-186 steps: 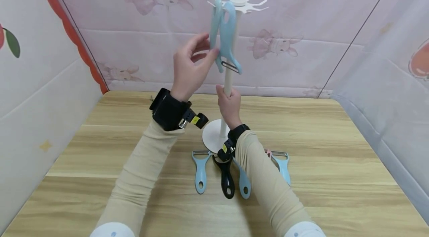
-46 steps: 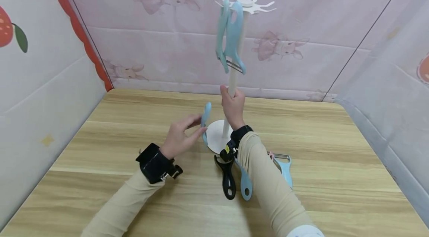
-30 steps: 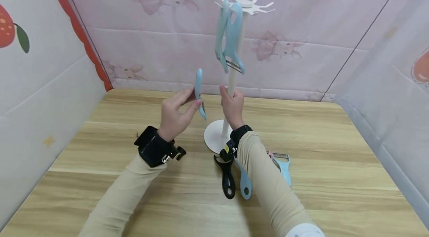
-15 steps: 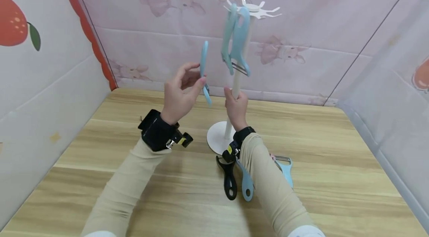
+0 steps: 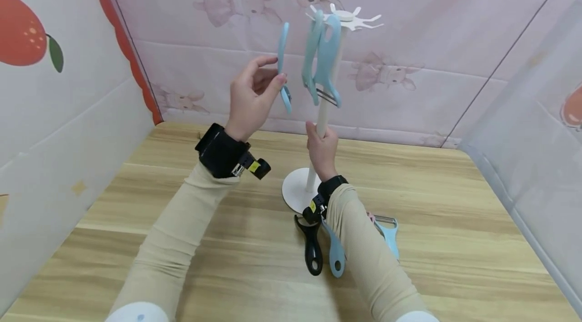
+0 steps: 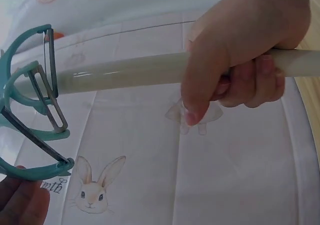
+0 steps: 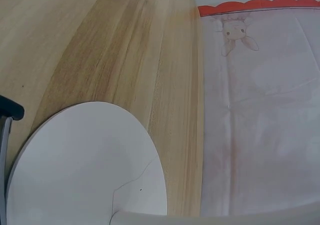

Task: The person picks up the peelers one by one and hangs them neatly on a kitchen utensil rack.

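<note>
My left hand [image 5: 254, 97] pinches a light-blue peeler [image 5: 282, 49] between thumb and fingers. Its handle points up, and it hangs in the air just left of a white hook stand [image 5: 347, 17]. Two more blue peelers dangle from the stand's hooks: a greener one [image 5: 311, 56] and a lighter one [image 5: 328, 54]. With curled fingers, my right hand [image 5: 323, 152] grips the stand's pole [image 5: 322, 117] below them. In the left wrist view, the held peeler [image 6: 35, 172] is near the hanging ones, apart from the pole. The right hand is not visible in the right wrist view.
The round white base [image 5: 295, 190] rests on the wooden table [image 5: 454, 236]. In front of it lie a black peeler [image 5: 312, 248] and a blue peeler [image 5: 336, 256]. Another blue peeler [image 5: 389, 236], beside something pink, is partly hidden by my right sleeve. Printed cloth [image 5: 218, 59] hangs behind.
My left hand left the hanging peelers, took the leftmost blue peeler from the table and raised it to near hook height. The right hand stays on the pole.
</note>
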`<state>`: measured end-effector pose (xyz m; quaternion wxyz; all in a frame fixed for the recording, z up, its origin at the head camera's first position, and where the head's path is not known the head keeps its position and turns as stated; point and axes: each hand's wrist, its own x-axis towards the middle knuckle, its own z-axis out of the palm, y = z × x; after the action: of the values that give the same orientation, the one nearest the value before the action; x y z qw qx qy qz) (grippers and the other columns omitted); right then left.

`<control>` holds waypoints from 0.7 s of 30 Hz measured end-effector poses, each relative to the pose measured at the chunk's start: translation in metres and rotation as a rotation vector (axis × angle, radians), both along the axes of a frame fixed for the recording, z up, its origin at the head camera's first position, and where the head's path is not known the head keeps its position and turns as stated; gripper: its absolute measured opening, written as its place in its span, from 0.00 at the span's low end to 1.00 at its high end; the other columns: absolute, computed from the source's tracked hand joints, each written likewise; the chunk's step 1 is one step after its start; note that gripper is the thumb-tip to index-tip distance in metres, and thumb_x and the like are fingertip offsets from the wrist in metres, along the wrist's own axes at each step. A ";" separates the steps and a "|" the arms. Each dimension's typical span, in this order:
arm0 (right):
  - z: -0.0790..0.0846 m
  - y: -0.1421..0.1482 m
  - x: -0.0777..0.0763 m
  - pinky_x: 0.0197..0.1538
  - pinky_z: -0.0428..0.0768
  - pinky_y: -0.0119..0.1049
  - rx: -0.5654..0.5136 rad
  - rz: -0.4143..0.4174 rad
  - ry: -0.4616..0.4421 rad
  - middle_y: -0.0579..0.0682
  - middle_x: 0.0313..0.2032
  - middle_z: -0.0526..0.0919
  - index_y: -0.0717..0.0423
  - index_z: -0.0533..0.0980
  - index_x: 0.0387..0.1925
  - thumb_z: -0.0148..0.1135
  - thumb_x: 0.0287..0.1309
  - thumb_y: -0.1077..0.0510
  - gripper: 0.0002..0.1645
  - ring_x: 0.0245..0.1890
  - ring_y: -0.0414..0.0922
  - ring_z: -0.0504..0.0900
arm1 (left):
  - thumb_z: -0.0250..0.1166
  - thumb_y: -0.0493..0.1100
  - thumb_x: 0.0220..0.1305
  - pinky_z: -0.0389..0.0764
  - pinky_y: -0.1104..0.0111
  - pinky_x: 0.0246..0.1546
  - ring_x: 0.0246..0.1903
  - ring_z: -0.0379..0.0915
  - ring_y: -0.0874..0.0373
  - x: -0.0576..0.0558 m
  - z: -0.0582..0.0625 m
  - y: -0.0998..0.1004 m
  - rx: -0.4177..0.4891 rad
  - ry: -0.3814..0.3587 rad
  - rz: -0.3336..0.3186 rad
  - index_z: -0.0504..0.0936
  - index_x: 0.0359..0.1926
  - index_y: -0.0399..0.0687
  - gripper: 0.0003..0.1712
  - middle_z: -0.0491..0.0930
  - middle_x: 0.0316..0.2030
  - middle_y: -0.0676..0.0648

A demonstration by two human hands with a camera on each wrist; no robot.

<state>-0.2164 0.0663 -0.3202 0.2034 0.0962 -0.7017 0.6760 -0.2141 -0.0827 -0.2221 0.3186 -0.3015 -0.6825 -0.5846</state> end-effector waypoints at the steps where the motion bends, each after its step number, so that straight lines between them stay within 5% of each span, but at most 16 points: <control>1: 0.000 0.000 0.000 0.19 0.60 0.29 0.001 -0.001 0.004 0.42 0.09 0.61 0.52 0.61 0.09 0.51 0.63 0.58 0.25 0.12 0.37 0.61 | 0.58 0.32 0.61 0.77 0.67 0.41 0.39 0.78 0.51 -0.002 0.002 0.001 0.000 -0.015 0.000 0.70 0.50 0.29 0.17 0.79 0.38 0.34; 11: -0.004 0.001 -0.002 0.18 0.59 0.28 -0.032 0.013 0.017 0.42 0.09 0.61 0.53 0.62 0.10 0.52 0.63 0.58 0.25 0.11 0.36 0.60 | 0.54 0.34 0.64 0.75 0.69 0.44 0.42 0.77 0.53 -0.019 0.014 0.016 -0.028 -0.050 0.008 0.69 0.52 0.31 0.16 0.79 0.42 0.36; 21: -0.004 0.001 -0.004 0.17 0.59 0.27 -0.029 0.010 0.061 0.42 0.09 0.61 0.53 0.61 0.09 0.52 0.63 0.60 0.26 0.11 0.34 0.60 | 0.53 0.33 0.65 0.75 0.70 0.43 0.41 0.77 0.53 -0.023 0.029 0.022 -0.063 -0.046 0.033 0.69 0.52 0.32 0.15 0.79 0.41 0.37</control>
<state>-0.2199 0.0678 -0.3240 0.2228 0.1175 -0.6846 0.6841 -0.2376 -0.0604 -0.1934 0.3028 -0.2866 -0.7125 -0.5643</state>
